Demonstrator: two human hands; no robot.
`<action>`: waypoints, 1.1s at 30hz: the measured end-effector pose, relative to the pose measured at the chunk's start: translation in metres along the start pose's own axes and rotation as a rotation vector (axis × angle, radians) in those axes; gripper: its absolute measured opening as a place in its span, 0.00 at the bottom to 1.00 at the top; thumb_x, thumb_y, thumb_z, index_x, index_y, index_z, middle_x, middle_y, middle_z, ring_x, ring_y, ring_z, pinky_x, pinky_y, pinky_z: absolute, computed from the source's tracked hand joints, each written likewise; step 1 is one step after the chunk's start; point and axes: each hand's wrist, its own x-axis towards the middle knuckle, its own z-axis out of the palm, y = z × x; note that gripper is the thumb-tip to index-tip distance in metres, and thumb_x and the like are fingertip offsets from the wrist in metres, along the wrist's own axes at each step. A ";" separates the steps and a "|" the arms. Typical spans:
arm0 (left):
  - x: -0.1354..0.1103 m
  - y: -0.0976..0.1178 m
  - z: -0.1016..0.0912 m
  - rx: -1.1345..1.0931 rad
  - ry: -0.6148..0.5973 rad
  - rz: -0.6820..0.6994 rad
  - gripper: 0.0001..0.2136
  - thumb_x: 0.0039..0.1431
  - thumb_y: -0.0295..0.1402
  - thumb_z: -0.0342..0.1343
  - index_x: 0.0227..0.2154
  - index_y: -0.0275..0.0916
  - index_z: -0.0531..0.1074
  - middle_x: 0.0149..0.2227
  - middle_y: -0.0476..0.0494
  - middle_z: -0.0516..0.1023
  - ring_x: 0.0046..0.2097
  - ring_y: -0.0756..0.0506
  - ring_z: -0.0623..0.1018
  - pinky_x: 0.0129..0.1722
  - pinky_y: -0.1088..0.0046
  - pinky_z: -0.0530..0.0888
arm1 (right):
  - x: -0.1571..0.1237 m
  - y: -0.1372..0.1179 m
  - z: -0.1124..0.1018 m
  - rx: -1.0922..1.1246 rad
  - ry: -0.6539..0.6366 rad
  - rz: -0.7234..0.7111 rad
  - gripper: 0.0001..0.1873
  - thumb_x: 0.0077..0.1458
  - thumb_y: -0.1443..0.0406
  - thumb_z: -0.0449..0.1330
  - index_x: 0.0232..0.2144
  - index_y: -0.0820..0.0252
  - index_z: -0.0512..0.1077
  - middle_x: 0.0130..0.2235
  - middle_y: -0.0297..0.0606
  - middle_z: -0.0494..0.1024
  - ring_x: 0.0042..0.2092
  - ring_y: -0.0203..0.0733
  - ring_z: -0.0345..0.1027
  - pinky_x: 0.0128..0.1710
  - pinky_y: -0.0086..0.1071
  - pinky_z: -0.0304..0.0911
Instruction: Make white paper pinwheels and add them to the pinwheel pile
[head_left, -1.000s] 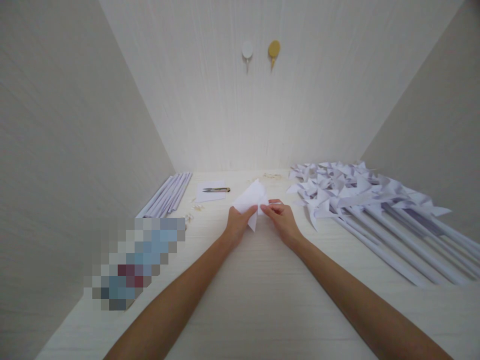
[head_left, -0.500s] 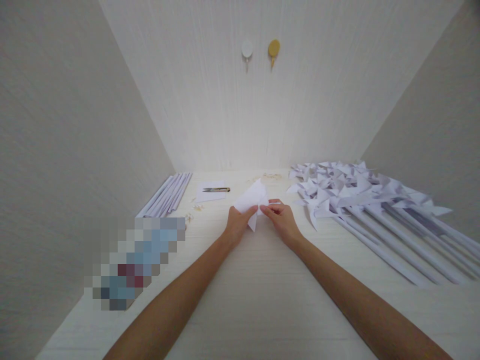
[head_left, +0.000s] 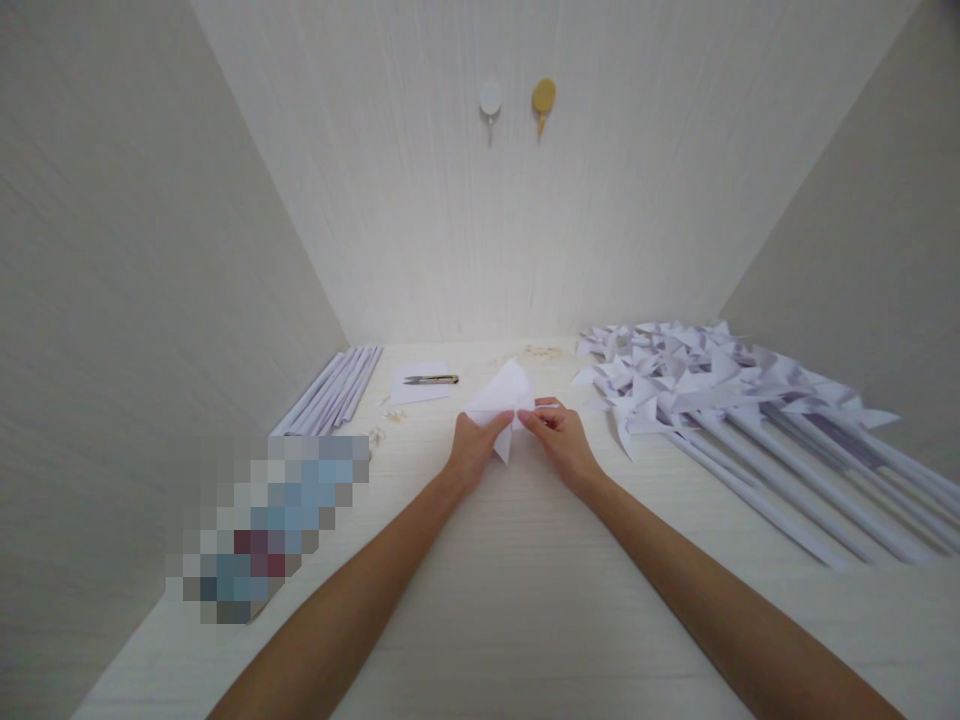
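A folded piece of white paper [head_left: 504, 395] is held up just above the pale table [head_left: 525, 580], a little beyond its middle. My left hand [head_left: 472, 448] pinches the paper's lower left side with thumb and fingers closed on it. My right hand [head_left: 561, 438] grips the paper's right side, fingers curled together at its edge. Both forearms reach in from the bottom of the view.
Several finished white paper pinwheels on long paper sticks [head_left: 720, 390] lie fanned out at the right. A bundle of rolled paper sticks [head_left: 330, 390] lies at the left by the wall. Small snips [head_left: 431, 380] rest on a paper sheet at the back. A blurred-out patch [head_left: 270, 520] covers something at front left.
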 end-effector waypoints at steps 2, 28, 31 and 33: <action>0.000 0.000 0.000 0.017 0.002 0.002 0.11 0.35 0.33 0.61 0.25 0.33 0.74 0.28 0.43 0.77 0.30 0.47 0.74 0.33 0.73 0.69 | 0.000 0.001 0.000 -0.008 0.004 -0.009 0.16 0.43 0.56 0.56 0.12 0.58 0.66 0.23 0.35 0.64 0.34 0.40 0.59 0.31 0.32 0.55; 0.001 -0.001 0.001 0.020 0.041 -0.010 0.11 0.33 0.32 0.61 0.25 0.32 0.74 0.29 0.43 0.77 0.30 0.48 0.74 0.31 0.74 0.69 | 0.000 0.004 0.003 -0.060 0.050 -0.054 0.14 0.42 0.56 0.56 0.13 0.56 0.68 0.19 0.35 0.63 0.36 0.43 0.60 0.32 0.33 0.54; 0.002 -0.002 0.000 0.025 0.037 -0.009 0.11 0.34 0.32 0.61 0.24 0.33 0.74 0.28 0.44 0.77 0.29 0.48 0.74 0.31 0.74 0.69 | 0.000 0.003 0.003 -0.064 0.043 -0.061 0.14 0.43 0.56 0.55 0.13 0.56 0.68 0.19 0.35 0.63 0.35 0.42 0.60 0.32 0.33 0.54; 0.002 -0.003 0.000 0.033 0.041 -0.012 0.11 0.34 0.33 0.61 0.24 0.33 0.75 0.27 0.44 0.77 0.29 0.48 0.74 0.31 0.74 0.69 | 0.000 0.003 0.003 -0.065 0.033 -0.060 0.14 0.43 0.57 0.55 0.13 0.56 0.68 0.20 0.35 0.64 0.35 0.42 0.60 0.32 0.33 0.54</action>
